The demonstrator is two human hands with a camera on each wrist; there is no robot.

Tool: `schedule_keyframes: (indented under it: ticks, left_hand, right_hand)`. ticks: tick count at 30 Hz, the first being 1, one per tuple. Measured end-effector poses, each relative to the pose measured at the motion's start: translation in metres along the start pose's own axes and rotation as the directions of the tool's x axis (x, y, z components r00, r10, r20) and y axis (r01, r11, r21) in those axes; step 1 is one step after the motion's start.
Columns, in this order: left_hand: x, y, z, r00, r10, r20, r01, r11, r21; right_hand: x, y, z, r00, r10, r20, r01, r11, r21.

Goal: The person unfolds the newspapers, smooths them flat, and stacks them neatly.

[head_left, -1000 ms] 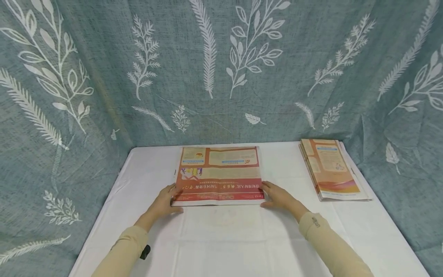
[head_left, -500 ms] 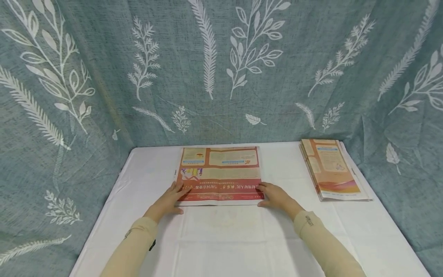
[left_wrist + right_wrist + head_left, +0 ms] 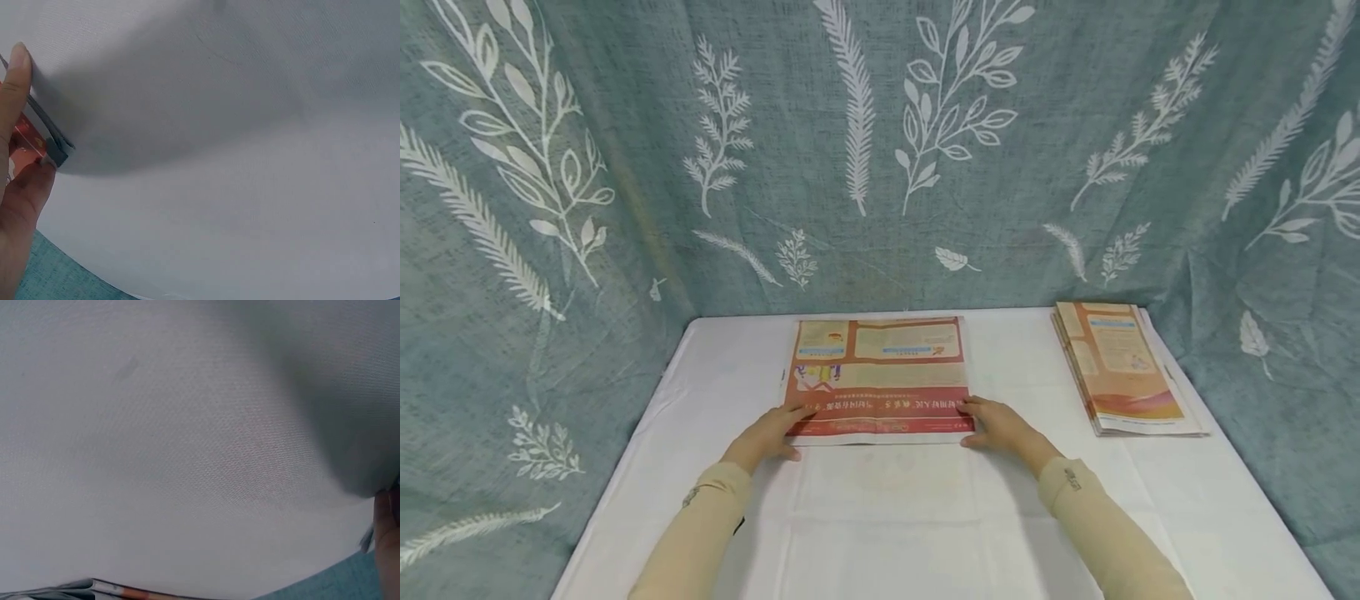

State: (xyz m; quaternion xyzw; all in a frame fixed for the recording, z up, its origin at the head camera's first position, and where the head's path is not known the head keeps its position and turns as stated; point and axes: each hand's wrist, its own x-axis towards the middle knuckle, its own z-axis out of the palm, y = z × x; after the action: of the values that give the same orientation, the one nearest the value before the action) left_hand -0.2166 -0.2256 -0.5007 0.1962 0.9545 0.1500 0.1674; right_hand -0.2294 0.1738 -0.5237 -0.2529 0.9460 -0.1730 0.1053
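Observation:
A folded newspaper point(image 3: 880, 354) with orange and red print lies flat in the middle of the white table, its print upside down in the head view. My left hand point(image 3: 767, 435) grips its near left corner, fingers over the top and thumb at the front edge. In the left wrist view, thumb and fingers point(image 3: 39, 184) stand on either side of the folded corner. My right hand point(image 3: 1002, 427) holds the near right corner, fingertips over the side edge and thumb by the front. Only part of this hand shows at the right edge of the right wrist view.
A stack of folded newspapers point(image 3: 1123, 367) lies at the right of the table; its edges point(image 3: 134, 592) show low in the right wrist view. A teal leaf-patterned curtain point(image 3: 880, 150) hangs behind and beside the white-covered table point(image 3: 880, 533).
My left hand has moved slightly right, its fingers shifting from the newspaper's left edge onto its top. The right hand has edged inward over the right edge. The newspaper stays nearly in place.

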Motion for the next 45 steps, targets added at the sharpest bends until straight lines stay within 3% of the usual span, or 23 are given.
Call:
schedule_keyframes:
  ticks: [7,13,21,25,28,31,34,36,40,45]
  left_hand:
    - [0.000,0.002,-0.001,1.000,-0.010,-0.029,0.011,0.999,0.030]
    - [-0.005,0.002,0.000,0.999,0.016,-0.049,-0.013,0.997,0.070]
    - [-0.006,-0.001,0.001,0.999,0.041,-0.009,-0.040,0.996,0.085]
    - [-0.011,-0.003,0.007,0.995,0.096,0.001,-0.095,0.990,0.108]
    - [-0.015,-0.005,0.011,0.986,0.161,-0.039,-0.152,0.974,0.170]
    - [-0.017,-0.005,0.014,0.969,0.232,-0.090,-0.200,0.940,0.276]
    - [-0.016,-0.003,0.017,0.953,0.271,-0.138,-0.210,0.914,0.348]
    - [-0.016,-0.002,0.017,0.952,0.258,-0.167,-0.191,0.923,0.334]
    - [-0.018,0.000,0.014,0.968,0.179,-0.177,-0.133,0.961,0.244]
    - [-0.018,-0.001,0.010,0.980,0.134,-0.149,-0.098,0.970,0.224]
  right_hand:
    - [-0.002,-0.004,0.002,0.999,0.020,0.024,-0.022,0.998,0.057]
    - [-0.001,-0.002,0.008,1.000,0.015,-0.012,-0.015,1.000,0.009]
    - [0.000,-0.004,0.010,0.999,0.033,-0.020,-0.033,0.999,-0.003]
    - [-0.005,-0.004,0.007,0.999,0.039,-0.006,-0.039,0.999,-0.030]
    - [-0.009,-0.002,0.006,1.000,0.025,-0.007,-0.025,0.998,-0.065]
    - [-0.012,0.001,0.005,1.000,0.007,-0.008,-0.008,0.997,-0.076]
    - [-0.014,0.004,0.004,1.000,-0.003,-0.007,0.002,0.998,-0.070]
    - [-0.015,0.006,0.003,1.000,-0.006,-0.006,0.006,0.998,-0.068]
    - [-0.017,0.007,0.003,1.000,-0.019,0.004,0.019,0.999,-0.047]
    - [-0.019,0.004,0.001,1.000,0.007,0.003,-0.007,0.998,0.057]
